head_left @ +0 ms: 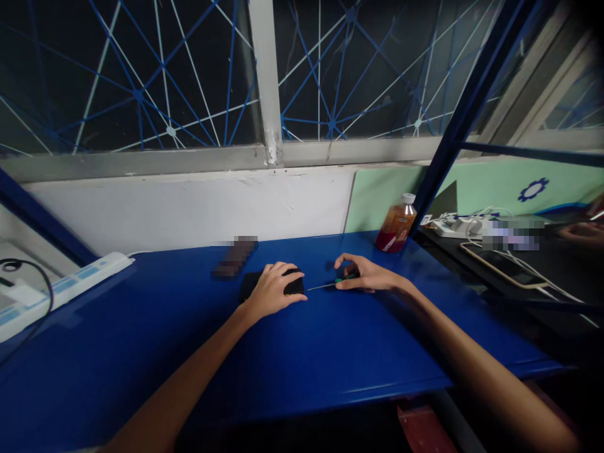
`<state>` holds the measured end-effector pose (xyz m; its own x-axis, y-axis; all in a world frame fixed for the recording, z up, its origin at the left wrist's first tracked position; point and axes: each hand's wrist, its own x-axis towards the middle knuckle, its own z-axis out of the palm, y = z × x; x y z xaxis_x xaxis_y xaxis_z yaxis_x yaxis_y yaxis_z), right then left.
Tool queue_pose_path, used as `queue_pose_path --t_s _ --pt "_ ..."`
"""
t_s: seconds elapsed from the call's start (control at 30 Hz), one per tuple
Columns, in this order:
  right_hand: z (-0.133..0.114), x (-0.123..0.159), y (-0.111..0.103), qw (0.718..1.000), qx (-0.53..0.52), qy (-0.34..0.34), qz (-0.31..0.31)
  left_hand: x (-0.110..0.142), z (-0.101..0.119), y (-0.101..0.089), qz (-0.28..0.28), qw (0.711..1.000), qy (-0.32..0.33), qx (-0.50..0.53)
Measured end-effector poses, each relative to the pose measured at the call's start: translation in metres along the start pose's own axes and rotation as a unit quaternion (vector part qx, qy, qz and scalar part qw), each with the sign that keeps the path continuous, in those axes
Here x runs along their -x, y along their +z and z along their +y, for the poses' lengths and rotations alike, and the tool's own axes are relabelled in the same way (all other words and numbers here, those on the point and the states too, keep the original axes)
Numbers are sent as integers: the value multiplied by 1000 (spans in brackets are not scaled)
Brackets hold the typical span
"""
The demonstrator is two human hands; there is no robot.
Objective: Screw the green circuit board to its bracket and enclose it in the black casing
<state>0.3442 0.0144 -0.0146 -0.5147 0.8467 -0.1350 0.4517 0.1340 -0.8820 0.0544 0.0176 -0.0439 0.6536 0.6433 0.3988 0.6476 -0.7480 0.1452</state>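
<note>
My left hand [272, 288] is closed over a flat black box-like object [294, 284] on the blue table, fingers on its far side and thumb along the near side. Much of the object is hidden under the palm, so its exact kind is unclear. To the right, my right hand [365, 274] grips a small screwdriver [323, 287] by its green and dark handle, between thumb and fingers. Its thin metal shaft points left, the tip close to the right end of the black object. Whether the two touch, I cannot tell.
Behind my left hand lies a dark, partly blurred slab [238, 256]. A drink bottle [397, 223] with a white cap stands at the back right. White power strips [70, 289] lie at far left and right. On the black table, a phone [503, 265] sits near another person's hand [582, 234].
</note>
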Motion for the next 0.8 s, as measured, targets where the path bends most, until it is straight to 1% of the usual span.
queue_pose_path --t_s 0.1,0.23,0.37,0.47,0.57,0.67,0.73,0.8 --pt "4 0 -1 999 -36 -4 -21 0 0 0 1 1000 1 -3" --pt "6 -3 0 999 -28 -19 -31 0 1 0 2 1000 1 -6" --pt "4 -5 0 999 15 -45 -14 0 0 0 0 1000 5 -5" --pt "4 -5 -1 997 63 -53 2 1 0 0 -1 1000 7 -6" --pt "4 -5 0 994 88 -60 5 1 0 0 -1 1000 6 -8" --pt "2 -4 0 992 92 -80 17 0 0 1 -1 1000 6 -13" --pt "1 -4 -1 992 82 -95 35 0 0 1 -1 1000 7 -18" --pt "1 -3 -1 993 61 -97 37 0 -1 1 0 1000 7 -20"
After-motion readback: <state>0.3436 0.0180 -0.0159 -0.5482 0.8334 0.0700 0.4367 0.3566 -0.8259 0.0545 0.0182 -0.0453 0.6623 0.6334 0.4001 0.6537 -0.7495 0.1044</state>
